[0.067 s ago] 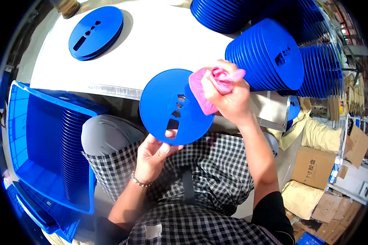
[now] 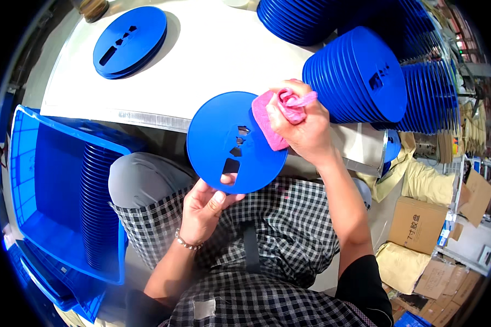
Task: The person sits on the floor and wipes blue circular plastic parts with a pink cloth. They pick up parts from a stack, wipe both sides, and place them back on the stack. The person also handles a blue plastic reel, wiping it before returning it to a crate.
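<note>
A round blue plastic reel [image 2: 213, 136] with a slot and several small cut-outs is held above my lap, by the table's near edge. My left hand [image 2: 203, 210] grips its lower rim, the thumb in front and a fingertip showing through the slot. In my right hand [image 2: 311, 131] is a bunched pink cloth [image 2: 267, 122], pressed against the reel's upper right face. The cloth covers part of that rim.
On the white table [image 2: 213, 54], a few flat blue reels [image 2: 142, 41] lie at the far left. Tall blue reel stacks [image 2: 338, 76] stand at the right. A blue crate [image 2: 54, 185] with a row of reels [image 2: 99, 207] sits to my left. Cardboard boxes [image 2: 417, 223] are at the right.
The pink cloth and my right hand have shifted very slightly at the reel's upper right edge. My left hand keeps its hold on the rim.
</note>
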`<action>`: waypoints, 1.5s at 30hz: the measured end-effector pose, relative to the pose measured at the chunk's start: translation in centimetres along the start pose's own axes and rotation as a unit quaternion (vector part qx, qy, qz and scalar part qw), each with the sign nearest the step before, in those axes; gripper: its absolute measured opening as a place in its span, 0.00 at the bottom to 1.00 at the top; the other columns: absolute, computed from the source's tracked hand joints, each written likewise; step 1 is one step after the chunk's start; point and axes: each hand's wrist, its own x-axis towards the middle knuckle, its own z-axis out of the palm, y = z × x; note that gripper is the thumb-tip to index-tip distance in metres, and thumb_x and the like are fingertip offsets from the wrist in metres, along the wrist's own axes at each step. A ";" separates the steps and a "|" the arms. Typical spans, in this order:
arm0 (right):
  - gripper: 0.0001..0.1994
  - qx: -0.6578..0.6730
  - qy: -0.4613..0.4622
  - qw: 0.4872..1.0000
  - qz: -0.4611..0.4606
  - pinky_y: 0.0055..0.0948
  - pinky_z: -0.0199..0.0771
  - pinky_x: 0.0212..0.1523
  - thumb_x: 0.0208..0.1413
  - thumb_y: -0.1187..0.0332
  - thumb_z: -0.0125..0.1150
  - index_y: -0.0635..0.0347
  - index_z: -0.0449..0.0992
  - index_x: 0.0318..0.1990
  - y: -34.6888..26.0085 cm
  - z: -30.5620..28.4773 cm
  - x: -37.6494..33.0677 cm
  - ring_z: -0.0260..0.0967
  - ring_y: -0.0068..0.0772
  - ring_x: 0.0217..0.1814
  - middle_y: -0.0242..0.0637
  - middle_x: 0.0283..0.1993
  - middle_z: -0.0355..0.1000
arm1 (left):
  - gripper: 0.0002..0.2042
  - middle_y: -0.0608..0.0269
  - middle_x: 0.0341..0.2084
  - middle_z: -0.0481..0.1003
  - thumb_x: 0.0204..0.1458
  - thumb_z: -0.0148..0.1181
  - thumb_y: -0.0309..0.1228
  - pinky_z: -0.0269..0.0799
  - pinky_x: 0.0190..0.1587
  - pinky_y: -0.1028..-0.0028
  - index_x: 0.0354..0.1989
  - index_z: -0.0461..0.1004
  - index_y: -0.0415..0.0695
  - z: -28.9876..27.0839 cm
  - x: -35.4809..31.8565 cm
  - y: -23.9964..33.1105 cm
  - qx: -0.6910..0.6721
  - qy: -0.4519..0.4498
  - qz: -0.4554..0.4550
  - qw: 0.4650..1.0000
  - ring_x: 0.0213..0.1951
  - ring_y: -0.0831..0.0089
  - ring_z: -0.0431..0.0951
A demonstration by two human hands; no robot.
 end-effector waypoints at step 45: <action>0.19 -0.041 -0.091 0.978 -0.183 0.35 0.78 0.42 0.42 0.67 0.74 0.56 0.73 0.42 -3.9 5.7 0.4 0.76 0.41 0.40 0.36 0.34 0.75 | 0.11 0.60 0.49 0.74 0.67 0.52 0.30 0.78 0.57 0.60 0.54 0.68 0.41 -1.0 0.6 -2.4 -0.007 0.017 -0.008 1.000 0.52 0.65 0.78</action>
